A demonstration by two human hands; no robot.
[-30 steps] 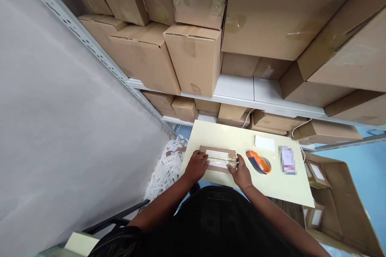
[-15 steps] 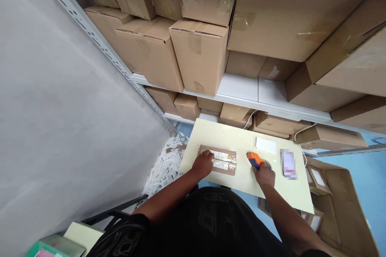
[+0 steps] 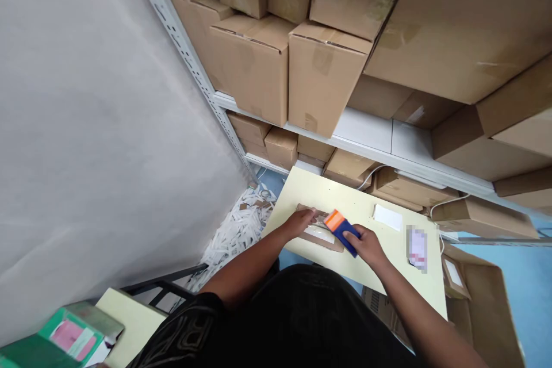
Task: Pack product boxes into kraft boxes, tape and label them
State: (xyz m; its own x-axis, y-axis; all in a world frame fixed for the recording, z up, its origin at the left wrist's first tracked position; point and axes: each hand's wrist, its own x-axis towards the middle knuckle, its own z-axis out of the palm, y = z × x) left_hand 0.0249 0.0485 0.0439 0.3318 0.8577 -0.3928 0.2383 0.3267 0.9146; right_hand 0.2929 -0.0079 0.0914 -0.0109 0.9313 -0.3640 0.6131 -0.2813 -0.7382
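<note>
A small flat cardboard package (image 3: 321,236) with shiny clear tape across it lies on the pale yellow table (image 3: 276,213). My left hand (image 3: 302,222) is over its far left part, fingertips pressed together; what they pinch, if anything, is too small to make out. In my right hand (image 3: 366,241) is an orange and blue tape dispenser (image 3: 342,231), tilted above the right part of the package and partly hiding it. Its orange end points towards my left fingertips.
A white paper stack (image 3: 387,217) and a blurred-out pale item (image 3: 417,248) lie on the table's right side. Shelves of cardboard boxes (image 3: 325,75) rise behind. White paper shreds (image 3: 235,230) cover the floor at left. An open carton (image 3: 487,299) stands at right.
My right hand has brought the tape dispenser left and turned it, from the table to over the package. My left hand has shifted to the package's far edge. The view has moved slightly.
</note>
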